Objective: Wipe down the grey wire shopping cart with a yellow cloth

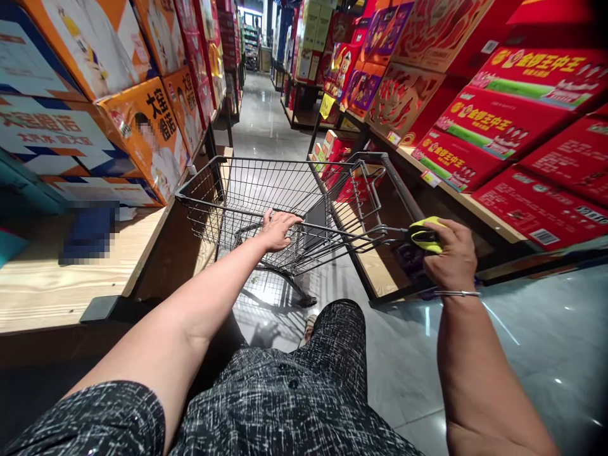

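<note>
A grey wire shopping cart (266, 183) stands sideways before me, its handle end to the right, and no goods show in its basket. My left hand (279, 230) rests on the near top rail of the basket, fingers bent over the bar. At the right, my right hand (450, 252) is wrapped round a yellow and black item (426, 234) at the near end of the cart's handle bar. Whether that item is fixed to the handle, I cannot tell. A thin bracelet circles my right wrist.
Orange cartons (147, 136) fill a wooden shelf (137, 247) on the left, close to the basket. Red boxes (508, 120) are stacked on the right shelf, near the handle. A tiled aisle (270, 114) runs ahead between the shelves.
</note>
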Tool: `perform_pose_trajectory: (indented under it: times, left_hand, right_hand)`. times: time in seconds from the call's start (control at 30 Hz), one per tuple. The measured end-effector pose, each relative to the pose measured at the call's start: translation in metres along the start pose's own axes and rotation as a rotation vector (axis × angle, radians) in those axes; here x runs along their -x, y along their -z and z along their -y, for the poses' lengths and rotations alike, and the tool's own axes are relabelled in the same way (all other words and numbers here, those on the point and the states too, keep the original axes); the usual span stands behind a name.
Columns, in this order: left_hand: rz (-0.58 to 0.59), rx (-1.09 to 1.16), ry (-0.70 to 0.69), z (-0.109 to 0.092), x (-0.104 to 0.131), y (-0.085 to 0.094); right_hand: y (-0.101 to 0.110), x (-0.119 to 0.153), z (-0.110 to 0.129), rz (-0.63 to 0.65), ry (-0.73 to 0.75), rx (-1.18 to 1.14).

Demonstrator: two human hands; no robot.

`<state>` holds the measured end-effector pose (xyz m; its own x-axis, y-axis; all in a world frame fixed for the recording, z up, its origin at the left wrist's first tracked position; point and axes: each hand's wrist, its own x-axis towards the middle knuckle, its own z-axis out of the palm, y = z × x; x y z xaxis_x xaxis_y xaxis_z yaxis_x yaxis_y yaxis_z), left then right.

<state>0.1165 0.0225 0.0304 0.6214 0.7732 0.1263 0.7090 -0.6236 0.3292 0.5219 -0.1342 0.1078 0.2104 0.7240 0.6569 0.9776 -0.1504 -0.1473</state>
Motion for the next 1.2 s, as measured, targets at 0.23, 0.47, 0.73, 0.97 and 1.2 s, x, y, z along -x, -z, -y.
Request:
perform_pose_trajectory:
  times: [0.23, 0.47, 0.73, 0.97, 1.2]
  left_hand:
    - [-0.062, -0.021, 0.014, -0.007, 0.001, -0.009]
    - [-0.032, -0.010, 0.026, -0.008, -0.002, -0.008]
    - [-0.006, -0.014, 0.016, -0.014, -0.013, -0.015]
    - [0.024, -0.028, -0.002, 0.002, -0.030, -0.004]
    - [0.030, -0.058, 0.305, 0.021, -0.036, 0.014]
  right_hand:
    - [0.016, -0.038, 0.019, 0.452, 0.217, -0.046]
    - [0.015, -0.069, 0.044, 0.752, 0.261, 0.029]
    - [0.014, -0.062, 0.023, 0.674, 0.268, 0.135]
    - [0.017, -0.043, 0.050, 0.593, 0.192, 0.237]
    - [0.029, -0.029, 0.111, 0.575, 0.359, -0.019]
